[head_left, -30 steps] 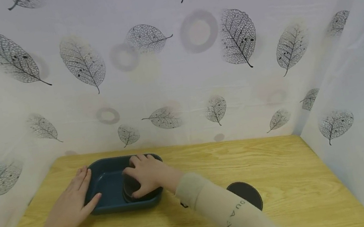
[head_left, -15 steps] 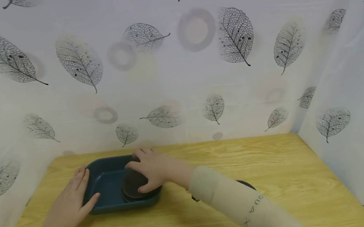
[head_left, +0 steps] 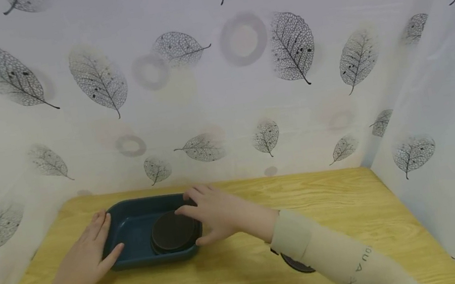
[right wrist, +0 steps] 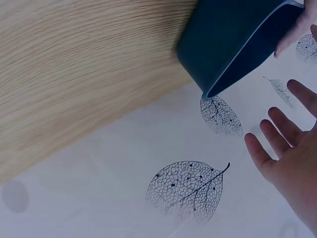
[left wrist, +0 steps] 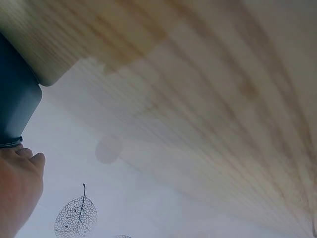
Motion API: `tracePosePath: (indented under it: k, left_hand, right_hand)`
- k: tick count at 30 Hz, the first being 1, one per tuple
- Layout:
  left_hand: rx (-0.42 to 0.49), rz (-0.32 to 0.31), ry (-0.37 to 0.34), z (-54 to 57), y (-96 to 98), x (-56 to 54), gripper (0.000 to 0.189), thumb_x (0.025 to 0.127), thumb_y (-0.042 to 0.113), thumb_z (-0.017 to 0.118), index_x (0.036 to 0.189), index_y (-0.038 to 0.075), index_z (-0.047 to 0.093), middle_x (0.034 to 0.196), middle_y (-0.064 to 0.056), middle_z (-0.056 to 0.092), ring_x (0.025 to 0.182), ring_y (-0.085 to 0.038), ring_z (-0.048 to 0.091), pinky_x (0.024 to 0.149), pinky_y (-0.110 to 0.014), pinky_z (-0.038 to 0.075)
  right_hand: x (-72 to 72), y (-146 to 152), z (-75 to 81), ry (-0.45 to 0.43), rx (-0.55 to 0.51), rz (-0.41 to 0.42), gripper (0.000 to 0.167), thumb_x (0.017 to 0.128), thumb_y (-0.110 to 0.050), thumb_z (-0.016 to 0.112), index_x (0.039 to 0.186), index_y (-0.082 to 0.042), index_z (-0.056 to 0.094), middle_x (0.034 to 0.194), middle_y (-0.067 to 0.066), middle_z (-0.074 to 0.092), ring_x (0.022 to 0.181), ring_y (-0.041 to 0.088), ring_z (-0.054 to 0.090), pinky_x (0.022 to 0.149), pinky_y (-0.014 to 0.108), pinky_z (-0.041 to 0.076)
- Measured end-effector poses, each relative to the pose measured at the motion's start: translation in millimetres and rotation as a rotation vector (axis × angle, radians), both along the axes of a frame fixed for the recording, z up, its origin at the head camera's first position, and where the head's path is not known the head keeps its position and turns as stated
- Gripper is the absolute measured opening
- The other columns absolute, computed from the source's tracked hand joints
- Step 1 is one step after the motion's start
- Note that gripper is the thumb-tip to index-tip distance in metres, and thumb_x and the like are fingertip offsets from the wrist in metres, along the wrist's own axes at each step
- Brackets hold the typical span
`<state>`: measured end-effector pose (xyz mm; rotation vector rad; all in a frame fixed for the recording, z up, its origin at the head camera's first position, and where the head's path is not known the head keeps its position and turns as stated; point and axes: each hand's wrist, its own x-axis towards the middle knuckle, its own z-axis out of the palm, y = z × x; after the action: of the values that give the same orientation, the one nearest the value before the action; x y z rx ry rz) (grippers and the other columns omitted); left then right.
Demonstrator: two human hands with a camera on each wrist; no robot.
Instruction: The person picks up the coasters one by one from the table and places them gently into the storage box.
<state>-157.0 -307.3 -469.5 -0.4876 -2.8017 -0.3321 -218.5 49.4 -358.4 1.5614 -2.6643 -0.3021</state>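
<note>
A dark blue rectangular tray (head_left: 132,236) with raised walls sits on the table. In its right half lies a short stack of round, dark, coaster-like discs (head_left: 173,231). My left hand (head_left: 86,256) rests against the tray's left wall with straight fingers; the left wrist view shows that hand (left wrist: 20,186) by the tray's side (left wrist: 17,94). Over the tray's right end is my right hand (head_left: 221,213), fingers spread and holding nothing. The right wrist view shows this hand (right wrist: 292,153) apart from the tray (right wrist: 233,44).
Another dark round disc (head_left: 297,266) lies on the wooden table (head_left: 333,204), partly hidden by the right sleeve (head_left: 341,253). A pale curtain (head_left: 219,93) printed with leaves hangs behind and at both sides of the table.
My right hand has let go of the discs and moved right, off the stack, uncovering its top. My left hand and the tray have stayed in place.
</note>
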Motion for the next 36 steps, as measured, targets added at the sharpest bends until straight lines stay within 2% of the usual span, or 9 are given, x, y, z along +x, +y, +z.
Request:
tracePosePath:
  k: [7, 16, 23, 32, 36]
  left_hand:
    - [0.003, 0.008, -0.015, 1.0, 1.1, 0.4, 0.085, 0.106, 0.041, 0.061, 0.16, -0.016, 0.028, 0.168, -0.037, 0.028, 0.162, -0.047, 0.019, 0.123, -0.013, -0.019]
    - [-0.001, 0.02, -0.035, -0.7, 1.9, 1.5, 0.085, 0.107, 0.042, 0.059, 0.162, -0.014, 0.027, 0.17, -0.034, 0.025, 0.165, -0.043, 0.014, 0.124, -0.014, -0.019]
    - [0.002, 0.016, -0.025, -1.7, 1.0, 0.6, 0.085, 0.106, 0.042, 0.06, 0.162, -0.014, 0.027, 0.171, -0.034, 0.025, 0.165, -0.044, 0.015, 0.123, -0.012, -0.019]
    - [-0.001, 0.005, -0.012, -2.5, 0.0, -0.2, 0.085, 0.107, 0.041, 0.06, 0.162, -0.014, 0.026, 0.171, -0.034, 0.023, 0.168, -0.032, 0.0, 0.126, -0.015, -0.018]
    - [-0.008, 0.009, -0.011, -2.9, -0.2, -0.3, 0.085, 0.107, 0.041, 0.059, 0.162, -0.013, 0.026, 0.172, -0.033, 0.023, 0.168, -0.031, -0.001, 0.129, -0.019, -0.016]
  right_hand:
    - [6.0, 29.8, -4.6, -0.022, -0.06, 0.001, 0.079, 0.092, -0.059, 0.074, 0.158, -0.024, 0.049, 0.157, 0.011, 0.049, 0.145, 0.028, 0.047, 0.123, 0.044, 0.044]
    - [13.1, 74.0, -12.6, -0.043, -0.131, -0.026, 0.078, 0.092, -0.056, 0.076, 0.157, -0.022, 0.05, 0.155, 0.013, 0.049, 0.142, 0.03, 0.05, 0.116, 0.047, 0.051]
    - [21.1, 102.5, -14.2, -0.061, -0.148, -0.075, 0.077, 0.091, -0.054, 0.077, 0.156, -0.022, 0.051, 0.155, 0.012, 0.05, 0.143, 0.031, 0.049, 0.119, 0.051, 0.048]
    - [27.9, 135.4, -30.5, -0.043, -0.174, -0.073, 0.073, 0.089, -0.05, 0.08, 0.151, -0.021, 0.056, 0.147, 0.012, 0.054, 0.137, 0.03, 0.051, 0.116, 0.052, 0.05]
    - [32.7, 150.3, -39.1, -0.049, -0.155, -0.092, 0.071, 0.09, -0.051, 0.079, 0.151, -0.022, 0.056, 0.146, 0.011, 0.055, 0.136, 0.03, 0.053, 0.115, 0.054, 0.05]
